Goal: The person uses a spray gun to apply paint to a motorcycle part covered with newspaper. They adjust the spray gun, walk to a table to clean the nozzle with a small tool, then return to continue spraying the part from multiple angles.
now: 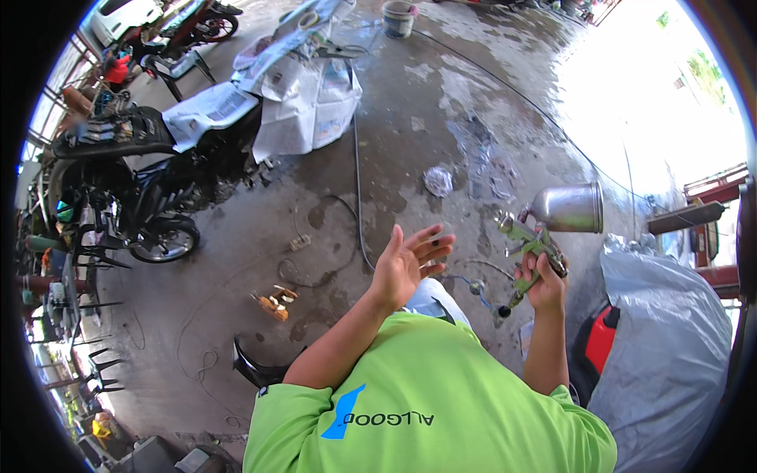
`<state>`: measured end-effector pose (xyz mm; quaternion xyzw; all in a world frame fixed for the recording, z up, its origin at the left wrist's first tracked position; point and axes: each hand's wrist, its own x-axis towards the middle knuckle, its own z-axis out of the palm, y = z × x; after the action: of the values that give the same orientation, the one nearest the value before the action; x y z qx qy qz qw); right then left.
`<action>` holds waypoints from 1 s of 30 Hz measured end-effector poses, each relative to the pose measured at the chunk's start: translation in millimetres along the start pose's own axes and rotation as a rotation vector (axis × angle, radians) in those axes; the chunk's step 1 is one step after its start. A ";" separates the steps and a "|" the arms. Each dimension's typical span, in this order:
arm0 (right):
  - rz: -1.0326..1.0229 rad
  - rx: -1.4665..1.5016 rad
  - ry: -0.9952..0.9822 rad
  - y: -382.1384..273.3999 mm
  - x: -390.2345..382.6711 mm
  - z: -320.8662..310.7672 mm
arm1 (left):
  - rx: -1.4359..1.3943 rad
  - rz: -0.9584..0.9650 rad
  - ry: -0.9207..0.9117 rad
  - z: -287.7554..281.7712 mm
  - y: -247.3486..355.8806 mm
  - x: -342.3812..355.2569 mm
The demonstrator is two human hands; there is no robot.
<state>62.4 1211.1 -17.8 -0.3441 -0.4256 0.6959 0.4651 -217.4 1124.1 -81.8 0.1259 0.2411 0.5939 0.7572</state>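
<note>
Nearest: lime-green shirt (pixel 449 394), soft knit, small blue print on it. Left hand (pixel 406 264) out ahead of it, empty, fingers loosely spread. Right hand (pixel 546 285) closed round the grip of a spray gun (pixel 516 229), held up clear of the floor on the right; its metal body is tinted green, and the brushed-metal cup (pixel 572 207), a smooth cylinder, points rightward.

Progress: gun in hand; no spray visible at the nozzle. Cup contents hidden. How much is done or left, cannot tell; paper already in place farther off suggests some preparation done.

Beside the right arm: silvery cover (pixel 662 339), thin, wrinkled, glossy, with a smooth red panel (pixel 599 339) showing at its edge. By the left elbow: curved, shiny black piece (pixel 256 366).

Beyond: rough, stained concrete floor (pixel 229 303); dark, slim hose (pixel 358 189); crumpled pale wad (pixel 438 182).

Farther, left: motorbike (pixel 164 239), round wheel, ribbed black plastics. Creased paper sheets (pixel 296 118) hang in stiff folds just beyond it. Farthest ahead: pale, stained bucket (pixel 397 21).
</note>
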 end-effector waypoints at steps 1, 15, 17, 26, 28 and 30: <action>0.008 -0.001 -0.004 1.3 18.7 -5.0 | 0.063 0.006 0.110 -17.2 1.3 13.2; 0.112 -0.182 0.036 -7.7 249.7 -69.1 | 0.426 0.247 0.892 -99.9 60.1 142.8; 0.111 -0.271 0.040 -1.9 278.1 -61.8 | 0.445 0.223 0.889 -105.7 61.6 160.5; 0.089 -0.368 0.271 25.5 373.7 -55.4 | 0.518 -0.016 0.814 -166.5 148.0 295.6; 0.112 -0.324 0.320 22.0 396.1 -27.0 | 0.592 -0.016 0.738 -176.8 188.8 333.0; 0.139 -0.372 0.287 28.0 423.0 -6.3 | 0.663 -0.014 0.653 -185.9 228.6 370.4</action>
<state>-81.9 1604.7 -81.1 -0.5475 -0.4511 0.5798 0.4006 -438.8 1522.1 -211.0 0.1660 0.6444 0.4883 0.5647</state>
